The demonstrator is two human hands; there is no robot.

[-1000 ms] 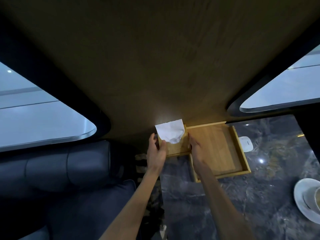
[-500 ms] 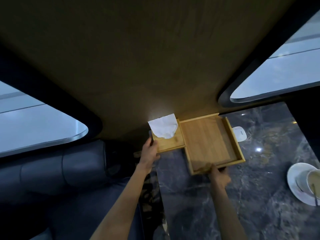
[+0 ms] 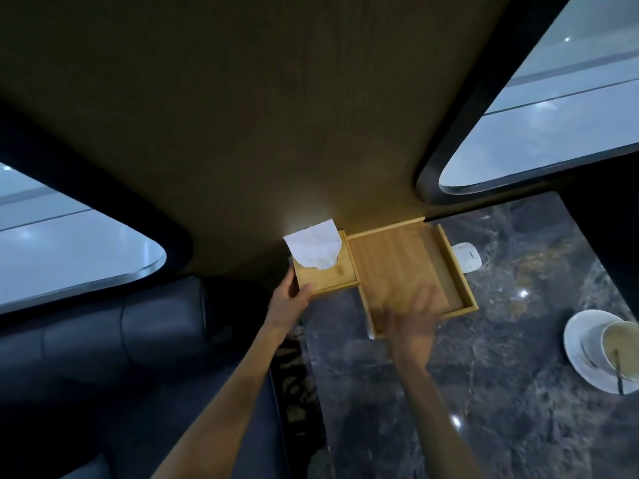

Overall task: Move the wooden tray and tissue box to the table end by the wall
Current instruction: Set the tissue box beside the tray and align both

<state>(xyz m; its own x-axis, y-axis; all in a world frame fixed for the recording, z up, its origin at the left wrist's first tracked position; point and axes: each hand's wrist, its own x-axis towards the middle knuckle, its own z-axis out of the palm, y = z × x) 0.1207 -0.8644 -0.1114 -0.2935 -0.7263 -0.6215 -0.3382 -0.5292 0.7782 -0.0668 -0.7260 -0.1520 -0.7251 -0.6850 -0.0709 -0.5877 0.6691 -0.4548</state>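
A wooden tissue box [image 3: 337, 278] with a white tissue [image 3: 314, 248] sticking out stands at the far end of the dark marble table [image 3: 484, 392], against the wooden wall [image 3: 259, 115]. My left hand [image 3: 289, 298] grips its near left corner. Right beside the box lies the empty wooden tray [image 3: 404, 267], also against the wall. My right hand [image 3: 413, 319] hovers blurred over the tray's near edge with fingers spread; whether it touches the tray I cannot tell.
A small white device [image 3: 466, 259] lies just right of the tray. A white saucer with a cup and spoon [image 3: 608, 350] stands near the right edge. A dark leather seat [image 3: 121, 340] runs along the table's left side. Windows flank the wall.
My right hand went from the tissue box's right side to the tray's near edge, and has now lifted over the tray. My left hand stays on the box.
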